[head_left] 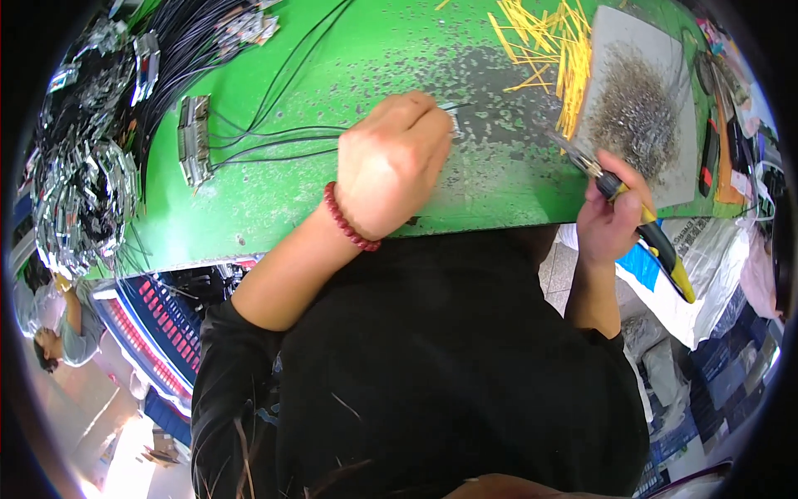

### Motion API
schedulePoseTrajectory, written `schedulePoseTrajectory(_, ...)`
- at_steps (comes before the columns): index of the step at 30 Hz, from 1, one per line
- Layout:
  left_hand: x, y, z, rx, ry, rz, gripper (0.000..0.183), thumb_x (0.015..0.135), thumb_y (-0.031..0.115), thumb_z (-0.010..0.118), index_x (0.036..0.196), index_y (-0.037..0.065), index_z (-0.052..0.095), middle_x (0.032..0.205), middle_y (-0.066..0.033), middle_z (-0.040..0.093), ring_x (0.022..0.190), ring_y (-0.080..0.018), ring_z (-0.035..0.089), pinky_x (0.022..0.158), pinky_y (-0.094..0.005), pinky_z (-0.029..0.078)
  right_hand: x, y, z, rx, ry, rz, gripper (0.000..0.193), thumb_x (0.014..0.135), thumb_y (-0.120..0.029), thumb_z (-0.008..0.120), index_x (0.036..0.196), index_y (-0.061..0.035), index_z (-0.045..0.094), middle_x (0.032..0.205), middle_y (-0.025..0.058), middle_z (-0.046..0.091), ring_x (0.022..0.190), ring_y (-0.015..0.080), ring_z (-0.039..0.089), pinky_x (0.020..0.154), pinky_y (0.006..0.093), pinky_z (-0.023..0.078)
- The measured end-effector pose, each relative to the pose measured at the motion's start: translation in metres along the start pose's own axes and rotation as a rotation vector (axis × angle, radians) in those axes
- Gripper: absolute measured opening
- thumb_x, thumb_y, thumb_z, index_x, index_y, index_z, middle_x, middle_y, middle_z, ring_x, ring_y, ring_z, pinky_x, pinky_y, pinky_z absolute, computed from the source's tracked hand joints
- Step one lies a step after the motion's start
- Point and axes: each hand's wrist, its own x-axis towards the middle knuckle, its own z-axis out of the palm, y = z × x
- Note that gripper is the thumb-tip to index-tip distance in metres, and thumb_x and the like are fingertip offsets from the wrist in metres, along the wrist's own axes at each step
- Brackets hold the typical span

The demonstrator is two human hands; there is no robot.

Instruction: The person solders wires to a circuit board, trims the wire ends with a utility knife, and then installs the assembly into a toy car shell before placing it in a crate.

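Observation:
My left hand (392, 162), with a red bead bracelet at the wrist, is closed around black wires (283, 154) above the green tabletop. A small silvery piece (453, 123) and a short dark wire end show past its fingertips. To the left, the wires run to a row of stacked metal pieces (194, 141) lying on the table. My right hand (615, 208) grips a pair of pliers (661, 245) with black-and-yellow handles. Their metal jaws point up and left, apart from the wires; whether the jaws are parted is too small to tell.
Thin yellow strips (569, 71) lie scattered at the back right, beside a grey board (682, 179) bearing a heap of dark clippings (636, 116). Bundled metal parts and black wires (87, 191) crowd the left. Hand tools (719, 137) line the right edge. Another person (75, 333) is at far left.

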Motion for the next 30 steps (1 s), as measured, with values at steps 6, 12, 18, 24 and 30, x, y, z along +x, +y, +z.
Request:
schedulePoseTrajectory(6, 0.001, -0.004, 0.000, -0.036, -0.026, 0.042, 0.013, 0.069, -0.003, 0.068, 0.077, 0.003, 0.061, 0.086, -0.0106, 0.064, 0.076, -0.0276, 0.063, 0.065, -0.0350, 0.053, 0.005, -0.003, -0.066, 0.229, 0.094, 0.001, 0.027, 0.083, -0.016, 0.058, 0.098, 0.0035, 0.048, 0.076, 0.0081, 0.048, 0.061, 0.0101, 0.040, 0.057, 0.0227, 0.034)
schedulePoseTrajectory(12, 0.002, 0.001, 0.002, -0.063, -0.032, -0.049, 0.011, 0.068, -0.005, 0.068, 0.073, 0.002, 0.060, 0.084, -0.0104, 0.065, 0.072, -0.0259, 0.063, 0.063, -0.0329, 0.052, 0.009, 0.004, -0.098, -0.079, 0.400, -0.093, 0.008, 0.078, 0.000, 0.049, 0.085, 0.0015, 0.052, 0.072, 0.0069, 0.051, 0.058, 0.0096, 0.043, 0.056, 0.0212, 0.036)
schedulePoseTrajectory(18, 0.001, 0.002, 0.002, -0.099, -0.042, -0.086, 0.009, 0.071, -0.004, 0.068, 0.077, 0.000, 0.062, 0.086, -0.0126, 0.065, 0.074, -0.0258, 0.064, 0.065, -0.0320, 0.052, 0.017, 0.012, -0.097, -0.198, 0.470, -0.037, 0.008, 0.077, 0.004, 0.052, 0.084, 0.0017, 0.054, 0.073, 0.0054, 0.053, 0.055, 0.0099, 0.047, 0.054, 0.0204, 0.042)
schedulePoseTrajectory(24, 0.002, 0.002, -0.002, -0.104, -0.048, -0.109, 0.009, 0.072, -0.003, 0.069, 0.078, 0.000, 0.063, 0.086, -0.0129, 0.065, 0.077, -0.0262, 0.064, 0.067, -0.0326, 0.052, 0.015, 0.017, -0.104, -0.146, 0.435, -0.106, 0.010, 0.074, 0.002, 0.054, 0.083, 0.0005, 0.056, 0.076, 0.0049, 0.054, 0.059, 0.0102, 0.052, 0.055, 0.0216, 0.046)
schedulePoseTrajectory(30, 0.002, -0.001, -0.002, -0.166, -0.065, -0.141, 0.010, 0.072, -0.002, 0.068, 0.078, 0.001, 0.061, 0.084, -0.0109, 0.065, 0.077, -0.0260, 0.063, 0.067, -0.0328, 0.051, 0.014, 0.008, -0.096, -0.159, 0.429, -0.144, 0.007, 0.075, 0.001, 0.053, 0.082, 0.0021, 0.053, 0.074, 0.0070, 0.054, 0.058, 0.0113, 0.052, 0.056, 0.0220, 0.045)
